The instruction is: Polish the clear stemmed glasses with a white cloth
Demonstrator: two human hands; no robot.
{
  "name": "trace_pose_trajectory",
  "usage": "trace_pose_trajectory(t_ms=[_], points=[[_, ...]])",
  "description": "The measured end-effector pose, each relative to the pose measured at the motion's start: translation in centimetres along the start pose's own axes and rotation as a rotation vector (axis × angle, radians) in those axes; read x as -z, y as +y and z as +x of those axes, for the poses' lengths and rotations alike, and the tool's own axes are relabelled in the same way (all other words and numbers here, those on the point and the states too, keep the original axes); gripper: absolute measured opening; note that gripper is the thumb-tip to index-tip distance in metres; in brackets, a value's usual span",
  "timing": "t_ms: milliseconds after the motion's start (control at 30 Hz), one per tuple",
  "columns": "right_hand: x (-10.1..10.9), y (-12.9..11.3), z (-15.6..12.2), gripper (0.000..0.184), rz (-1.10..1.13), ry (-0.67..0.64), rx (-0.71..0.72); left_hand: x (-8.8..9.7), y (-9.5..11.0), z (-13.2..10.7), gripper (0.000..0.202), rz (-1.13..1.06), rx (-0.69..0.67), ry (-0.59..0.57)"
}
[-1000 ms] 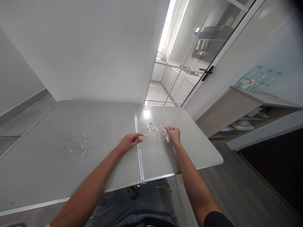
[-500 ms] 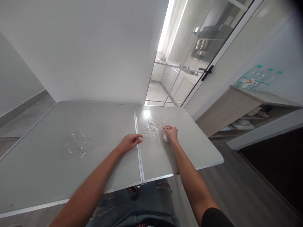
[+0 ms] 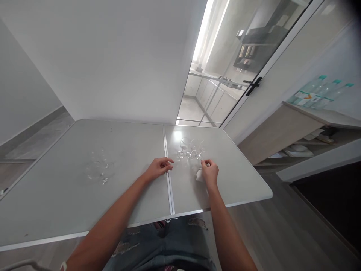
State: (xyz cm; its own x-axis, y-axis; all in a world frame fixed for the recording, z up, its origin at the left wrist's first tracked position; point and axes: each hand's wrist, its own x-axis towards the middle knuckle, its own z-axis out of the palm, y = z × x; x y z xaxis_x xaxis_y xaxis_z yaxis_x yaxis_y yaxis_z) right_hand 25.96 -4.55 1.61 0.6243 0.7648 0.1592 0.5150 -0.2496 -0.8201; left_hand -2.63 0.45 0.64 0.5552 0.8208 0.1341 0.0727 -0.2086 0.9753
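Three clear stemmed glasses, a left one (image 3: 181, 154), a middle one (image 3: 190, 154) and a right one (image 3: 199, 155), stand in a row on the folding table (image 3: 135, 145). My right hand (image 3: 210, 172) is just in front of the right glass, apart from it. Its fingers are closed on a white cloth (image 3: 199, 175), which hangs down on the hand's left side. By the table's centre seam my left hand (image 3: 158, 168) rests, fingers apart and empty. Farther left is a cluster of several clear glasses (image 3: 104, 181), their outlines faint against the pale top.
A white wall rises behind the table. At the back right is a glazed door with a black handle (image 3: 254, 86). Capped plastic bottles (image 3: 313, 94) stand on a wooden shelf unit (image 3: 284, 128) to the right. A metal seam (image 3: 169, 184) crosses the table.
My right hand has let go of the right glass and drawn back toward me, with the cloth still in it. My left hand stays by the seam. The view has shifted slightly.
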Motion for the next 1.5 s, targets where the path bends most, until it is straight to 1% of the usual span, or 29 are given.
trace_pose_trajectory(t_ms=[33,133,167,200,233,267,333,400,467,533,567,600,667,700,733,800,867,900,1000,1067,1100,1167,1200,1267,1300,1333,1400,1433,1500], points=[[-0.6,-1.0,-1.0,0.036,0.151,-0.061,0.008,-0.1,0.1,0.0,0.046,-0.067,0.019,-0.065],[-3.4,-4.6,-3.7,0.043,0.522,-0.302,-0.117,-0.3,0.2,-0.2,0.071,-0.184,0.013,-0.268],[-4.3,-5.8,-4.4,0.042,0.618,-0.341,-0.141,-0.4,0.1,-0.3,0.076,-0.200,0.006,-0.292],[-5.1,-6.8,-4.9,0.041,0.690,-0.385,-0.154,-0.4,0.1,-0.3,0.076,-0.210,0.000,-0.275],[-5.8,-7.7,-5.4,0.038,0.742,-0.418,-0.151,-0.4,0.0,-0.3,0.070,-0.214,-0.001,-0.231],[-6.2,-8.3,-5.7,0.035,0.781,-0.447,-0.139,-0.3,0.0,-0.2,0.060,-0.213,-0.005,-0.159],[-6.5,-8.9,-6.1,0.030,0.821,-0.537,-0.104,0.0,-0.1,-0.1,0.044,-0.200,-0.013,-0.017],[-6.1,-8.8,-6.2,0.032,0.820,-0.677,-0.081,0.4,-0.1,0.1,0.041,-0.215,-0.027,0.117],[-5.5,-8.4,-6.1,0.039,0.777,-0.812,-0.085,0.7,0.0,0.2,0.041,-0.259,-0.036,0.235],[-5.1,-8.0,-6.0,0.041,0.705,-0.868,-0.073,0.8,0.2,0.4,0.039,-0.302,-0.037,0.317],[-5.0,-7.9,-5.9,0.040,0.670,-0.844,-0.049,0.8,0.3,0.4,0.038,-0.318,-0.039,0.335],[-5.0,-7.9,-5.9,0.040,0.640,-0.789,-0.012,0.8,0.4,0.4,0.037,-0.329,-0.038,0.337],[-5.0,-8.2,-5.9,0.039,0.612,-0.663,0.072,0.6,0.7,0.4,0.037,-0.348,-0.027,0.304],[-5.1,-8.4,-5.9,0.040,0.617,-0.635,0.101,0.5,0.8,0.3,0.038,-0.360,-0.020,0.275],[-5.1,-8.6,-6.0,0.044,0.629,-0.650,0.114,0.5,0.9,0.2,0.040,-0.375,-0.010,0.246],[-5.0,-8.9,-6.1,0.052,0.642,-0.769,0.118,0.3,1.0,0.1,0.043,-0.411,0.013,0.204],[-5.2,-8.9,-6.2,0.049,0.615,-0.850,0.120,0.3,0.9,0.0,0.047,-0.437,0.044,0.193],[-5.3,-8.8,-6.1,0.046,0.591,-0.849,0.117,0.3,0.9,0.0,0.049,-0.442,0.064,0.193],[-6.2,-8.0,-5.9,0.040,0.505,-0.711,0.079,0.3,0.7,-0.1,0.065,-0.407,0.079,0.124],[-6.7,-7.4,-5.7,0.043,0.440,-0.593,0.065,0.4,0.7,-0.2,0.078,-0.310,0.017,0.046],[-6.8,-7.2,-5.7,0.043,0.412,-0.550,0.073,0.3,0.6,-0.2,0.080,-0.242,-0.026,0.026],[-6.6,-7.0,-5.6,0.043,0.374,-0.528,0.121,0.3,0.6,-0.2,0.073,-0.132,-0.069,0.039],[-6.3,-7.1,-5.6,0.049,0.354,-0.532,0.166,0.2,0.6,-0.3,0.066,-0.110,-0.057,0.055],[-5.6,-7.3,-5.6,0.066,0.291,-0.533,0.311,0.2,0.5,-0.3,0.056,-0.125,0.009,0.062],[-5.3,-7.5,-5.6,0.065,0.250,-0.517,0.401,0.3,0.4,-0.3,0.054,-0.140,0.040,0.046],[-5.0,-7.6,-5.6,0.056,0.210,-0.491,0.487,0.3,0.4,-0.3,0.052,-0.146,0.051,0.026],[-4.7,-8.0,-5.4,0.033,0.166,-0.468,0.601,0.4,0.3,-0.3,0.046,-0.128,0.001,0.013],[-4.6,-8.1,-5.3,0.025,0.167,-0.481,0.621,0.5,0.3,-0.3,0.043,-0.115,-0.041,0.029],[-4.6,-8.2,-5.0,0.023,0.202,-0.554,0.595,0.6,0.3,-0.1,0.041,-0.112,-0.105,0.088]])
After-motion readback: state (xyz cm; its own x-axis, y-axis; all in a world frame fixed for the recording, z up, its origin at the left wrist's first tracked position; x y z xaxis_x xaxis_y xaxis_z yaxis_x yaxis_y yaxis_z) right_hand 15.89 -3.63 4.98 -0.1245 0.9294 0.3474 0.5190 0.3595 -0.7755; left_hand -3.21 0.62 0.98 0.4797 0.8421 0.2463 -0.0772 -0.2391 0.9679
